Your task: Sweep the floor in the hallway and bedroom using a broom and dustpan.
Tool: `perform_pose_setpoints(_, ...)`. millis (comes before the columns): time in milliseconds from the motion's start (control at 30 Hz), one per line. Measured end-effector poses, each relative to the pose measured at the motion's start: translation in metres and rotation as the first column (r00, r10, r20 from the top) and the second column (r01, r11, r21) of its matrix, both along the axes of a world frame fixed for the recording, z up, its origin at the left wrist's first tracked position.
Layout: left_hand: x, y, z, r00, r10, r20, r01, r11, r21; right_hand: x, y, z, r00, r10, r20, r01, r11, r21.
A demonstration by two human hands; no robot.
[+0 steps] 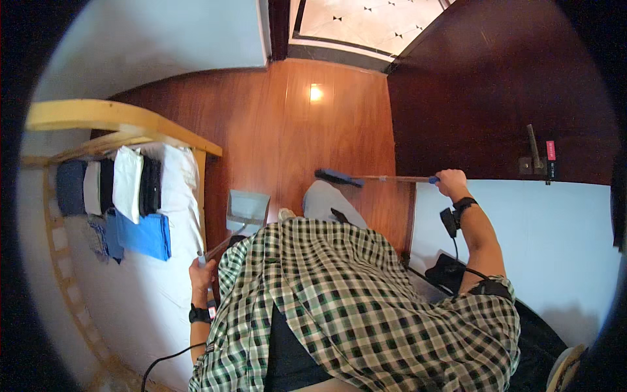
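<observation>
My right hand [451,182] grips the blue end of a broom's long handle [404,179]. The handle runs leftward to the blue broom head with dark bristles [339,177], which is just beyond my foot in a grey covering [325,201]. My left hand [202,273] is closed around the handle of a dustpan at my left side. The grey dustpan [248,208] is low by the wooden floor, between the bed and my feet. Its handle is partly hidden by my checked shirt.
On the left, a wooden-framed bed [122,111] holds a white sheet [147,294], folded clothes [128,181] and a blue folded cloth [147,237]. A dark wooden door [470,108] with a metal handle [533,147] is on the right. Beyond the wooden floor [313,127] lies a tiled doorway [362,24].
</observation>
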State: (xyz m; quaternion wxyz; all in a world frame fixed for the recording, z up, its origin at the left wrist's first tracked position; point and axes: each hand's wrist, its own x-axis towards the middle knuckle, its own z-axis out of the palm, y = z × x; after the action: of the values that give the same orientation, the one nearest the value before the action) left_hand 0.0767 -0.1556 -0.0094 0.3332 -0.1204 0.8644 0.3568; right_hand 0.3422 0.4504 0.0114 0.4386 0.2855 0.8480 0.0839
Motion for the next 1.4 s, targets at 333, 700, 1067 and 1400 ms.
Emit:
perform_pose_setpoints(333, -0.033, 0.021, 0.041, 0.952, -0.133, -0.277, 0.103, 0.987, -0.122, -0.055, -0.004, 0.064, 0.748, -0.493, -0.444, 0.454, 0.869, -0.199)
perform_pose_setpoints(700, -0.020, 0.065, 0.109, 0.846, -0.265, -0.463, 0.194, 0.961, -0.194, -0.208, -0.051, 0.001, 0.515, -0.737, -0.438, 0.494, 0.673, -0.551)
perform_pose_setpoints(1067, -0.065, 0.103, 0.091, 0.802, -0.347, -0.487, 0.293, 0.938, -0.186, -0.140, -0.035, -0.021, 0.006, -0.975, -0.224, 0.642, 0.175, -0.746)
perform_pose_setpoints(1400, -0.130, 0.162, 0.035, 0.721, -0.575, -0.386, 0.474, 0.816, -0.330, -0.107, -0.051, -0.026, 0.241, -0.880, -0.409, 0.669, 0.456, -0.587)
